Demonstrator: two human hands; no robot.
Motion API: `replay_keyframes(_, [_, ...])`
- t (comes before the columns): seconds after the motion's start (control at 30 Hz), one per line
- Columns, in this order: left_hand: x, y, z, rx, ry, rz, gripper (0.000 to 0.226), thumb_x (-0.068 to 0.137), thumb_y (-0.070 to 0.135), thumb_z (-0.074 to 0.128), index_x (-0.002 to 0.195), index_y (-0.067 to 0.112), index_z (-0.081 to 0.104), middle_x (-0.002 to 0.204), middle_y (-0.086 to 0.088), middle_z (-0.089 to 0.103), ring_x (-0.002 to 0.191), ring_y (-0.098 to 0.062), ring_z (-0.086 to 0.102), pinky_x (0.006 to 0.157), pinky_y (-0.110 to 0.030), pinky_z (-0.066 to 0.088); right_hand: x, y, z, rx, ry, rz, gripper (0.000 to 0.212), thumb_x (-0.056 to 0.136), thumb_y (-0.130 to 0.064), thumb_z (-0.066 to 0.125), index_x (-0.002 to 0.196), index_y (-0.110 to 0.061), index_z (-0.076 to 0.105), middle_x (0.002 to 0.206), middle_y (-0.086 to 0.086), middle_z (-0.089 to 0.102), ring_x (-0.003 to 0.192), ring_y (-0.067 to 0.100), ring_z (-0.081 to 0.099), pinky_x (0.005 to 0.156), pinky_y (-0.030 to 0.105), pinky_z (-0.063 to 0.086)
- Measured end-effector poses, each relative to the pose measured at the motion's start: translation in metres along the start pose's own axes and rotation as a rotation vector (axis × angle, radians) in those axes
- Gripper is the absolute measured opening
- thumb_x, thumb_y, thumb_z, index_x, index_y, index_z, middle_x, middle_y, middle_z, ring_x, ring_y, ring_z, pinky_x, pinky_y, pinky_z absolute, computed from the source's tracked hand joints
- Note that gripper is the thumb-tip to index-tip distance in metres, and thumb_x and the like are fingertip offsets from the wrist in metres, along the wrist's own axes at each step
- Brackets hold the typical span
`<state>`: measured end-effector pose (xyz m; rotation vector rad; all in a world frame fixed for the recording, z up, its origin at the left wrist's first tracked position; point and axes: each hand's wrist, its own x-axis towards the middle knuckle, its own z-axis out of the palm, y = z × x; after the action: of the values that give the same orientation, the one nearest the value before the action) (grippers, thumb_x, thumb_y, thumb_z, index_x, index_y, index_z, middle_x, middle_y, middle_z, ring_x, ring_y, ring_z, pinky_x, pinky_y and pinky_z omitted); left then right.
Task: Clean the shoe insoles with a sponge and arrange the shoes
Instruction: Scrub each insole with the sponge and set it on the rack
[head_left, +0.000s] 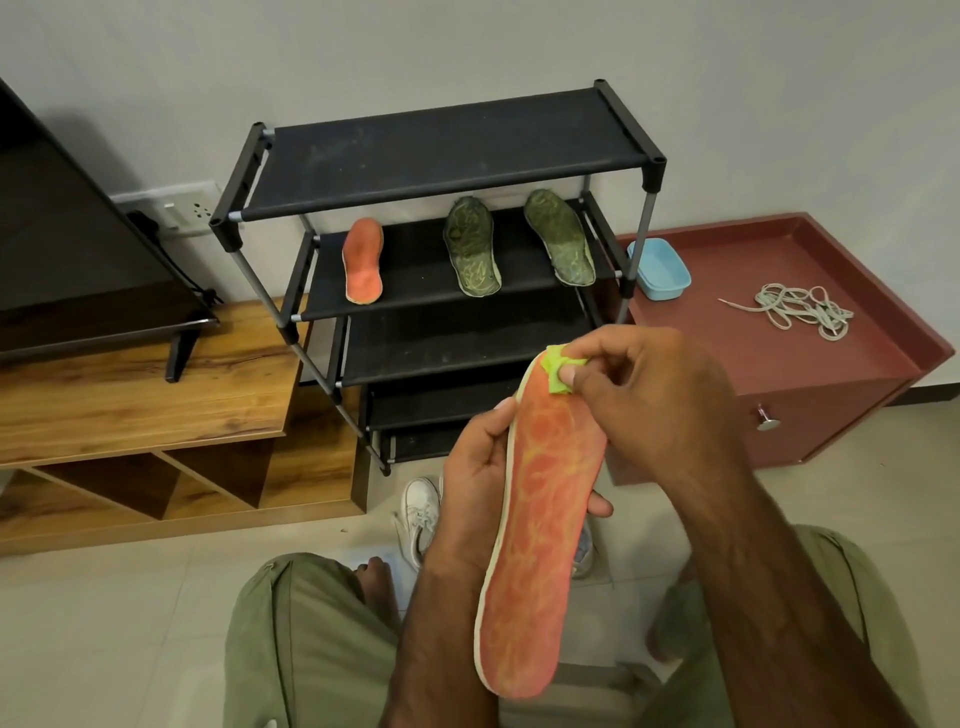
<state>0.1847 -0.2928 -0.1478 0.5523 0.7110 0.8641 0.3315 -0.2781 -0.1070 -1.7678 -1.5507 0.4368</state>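
My left hand (475, 488) grips a long orange insole (540, 530) by its left edge, toe end pointing away from me. My right hand (649, 395) pinches a small green sponge (558, 370) against the insole's far tip. On the second shelf of the black shoe rack (441, 150) lie a second orange insole (362, 262) and two dark green insoles (471, 247) (560, 238). A white shoe (420, 514) stands on the floor behind my left hand; another shoe (583, 553) is mostly hidden by the held insole.
A light blue tub (658, 269) and a heap of pale laces (800, 310) sit on the maroon cabinet (831, 395) at right. A wooden TV stand (156, 395) with a TV (78, 249) is at left. My knees in green trousers (291, 649) fill the foreground over tiled floor.
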Motion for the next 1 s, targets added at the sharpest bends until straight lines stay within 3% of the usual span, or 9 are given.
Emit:
replay_keyframes(0.07, [0.001,-0.001,0.000,-0.020,0.017,-0.015,0.069,0.101,0.034,0.029,0.062,0.007,0.079,0.055,-0.009,0.066,0.043,-0.019,0.065,0.047,-0.023,0.052,-0.001,-0.001,0.001,0.000,-0.069,-0.020,0.011,0.087,-0.040,0.076,0.097,-0.044,0.076,0.076,-0.023,0.068,0.078,0.000,0.064,0.073,0.035,0.057])
replay_keyframes(0.2, [0.003,0.000,-0.009,-0.016,0.013,0.003,0.061,0.100,0.044,0.033,0.101,0.006,0.080,0.082,-0.020,0.072,0.060,-0.031,0.071,0.060,-0.033,0.055,-0.002,-0.003,0.002,0.070,-0.185,-0.017,0.013,0.084,-0.042,0.079,0.097,-0.045,0.078,0.080,-0.023,0.070,0.079,-0.001,0.066,0.070,0.033,0.057])
replay_keyframes(0.3, [0.002,0.000,-0.005,-0.017,0.006,0.002,0.074,0.106,0.034,0.024,0.063,0.008,0.079,0.056,-0.010,0.066,0.044,-0.019,0.065,0.048,-0.024,0.052,0.002,-0.001,0.001,0.012,-0.015,0.008,0.013,0.088,-0.039,0.075,0.100,-0.043,0.077,0.078,-0.023,0.069,0.077,-0.002,0.064,0.073,0.033,0.057])
replay_keyframes(0.33, [0.003,-0.001,-0.005,-0.014,-0.004,0.001,0.074,0.106,0.034,0.025,0.063,0.009,0.079,0.056,-0.010,0.066,0.044,-0.019,0.066,0.049,-0.024,0.052,0.003,-0.001,0.001,0.009,-0.024,0.002,0.013,0.088,-0.038,0.074,0.100,-0.044,0.077,0.078,-0.022,0.069,0.077,-0.001,0.064,0.074,0.035,0.057])
replay_keyframes(0.43, [0.005,-0.001,-0.010,-0.046,0.003,-0.021,0.058,0.099,0.043,0.036,0.107,0.003,0.077,0.081,-0.022,0.070,0.060,-0.033,0.070,0.060,-0.033,0.056,-0.001,-0.005,0.004,0.062,-0.167,-0.010,0.014,0.084,-0.041,0.078,0.098,-0.044,0.078,0.080,-0.023,0.071,0.079,0.000,0.067,0.077,0.040,0.060])
replay_keyframes(0.5, [0.003,0.001,-0.008,-0.048,-0.014,-0.009,0.056,0.097,0.043,0.038,0.116,0.002,0.072,0.090,-0.024,0.071,0.061,-0.036,0.069,0.061,-0.036,0.057,-0.007,-0.004,0.007,0.089,-0.168,0.013,0.013,0.083,-0.042,0.080,0.095,-0.045,0.078,0.079,-0.025,0.070,0.078,-0.001,0.067,0.075,0.040,0.060])
replay_keyframes(0.67, [0.005,-0.002,0.001,-0.030,0.051,0.016,0.067,0.105,0.033,0.028,0.074,0.008,0.082,0.065,-0.013,0.070,0.047,-0.024,0.067,0.051,-0.026,0.054,-0.017,-0.002,0.010,0.163,0.020,0.092,0.011,0.085,-0.036,0.080,0.093,-0.042,0.078,0.075,-0.022,0.070,0.077,0.001,0.067,0.076,0.040,0.060])
replay_keyframes(0.8, [0.003,0.000,0.004,0.004,0.049,0.009,0.068,0.105,0.033,0.028,0.070,0.008,0.080,0.061,-0.013,0.068,0.046,-0.024,0.067,0.049,-0.025,0.053,-0.014,-0.002,0.008,0.122,0.066,0.117,0.014,0.087,-0.036,0.078,0.100,-0.039,0.077,0.073,-0.020,0.068,0.074,0.004,0.066,0.074,0.041,0.060])
replay_keyframes(1.0, [0.004,0.001,0.000,-0.069,0.049,-0.017,0.055,0.097,0.039,0.036,0.112,0.000,0.072,0.089,-0.022,0.073,0.063,-0.035,0.070,0.060,-0.038,0.059,-0.014,-0.012,0.008,0.067,-0.034,0.075,0.013,0.085,-0.035,0.078,0.094,-0.045,0.076,0.078,-0.022,0.069,0.077,0.002,0.066,0.077,0.038,0.058])
